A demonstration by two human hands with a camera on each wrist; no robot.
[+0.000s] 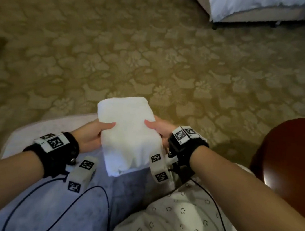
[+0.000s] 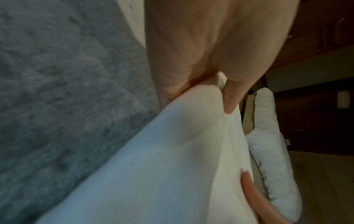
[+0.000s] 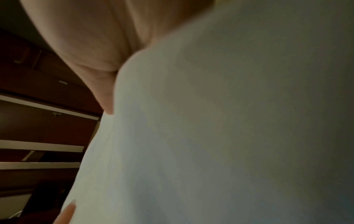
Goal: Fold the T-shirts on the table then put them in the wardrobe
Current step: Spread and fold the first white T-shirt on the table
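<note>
A folded white cotton T-shirt, a thick rectangular bundle, is held up in the air between both hands, above the person's lap and in front of the patterned olive-green floral carpet. The left hand grasps the bundle's left edge, thumb lying across the top of the cloth and the other fingers hidden beneath it; the left wrist view shows the thumb pressing a crease into the white fabric, with a fingertip of the other hand showing at the lower edge. The right hand grasps the opposite edge in the same way, thumb on top and fingers tucked under, and in the right wrist view the pale cloth fills most of the picture below the thumb. Both wrists wear black straps carrying white blocks printed with black-and-white square markers, and thin dark cables run back from them over the person's light blue clothing. At the right stands the rounded edge of a dark red-brown wooden table. At the top right lies white bedding on a bed.
</note>
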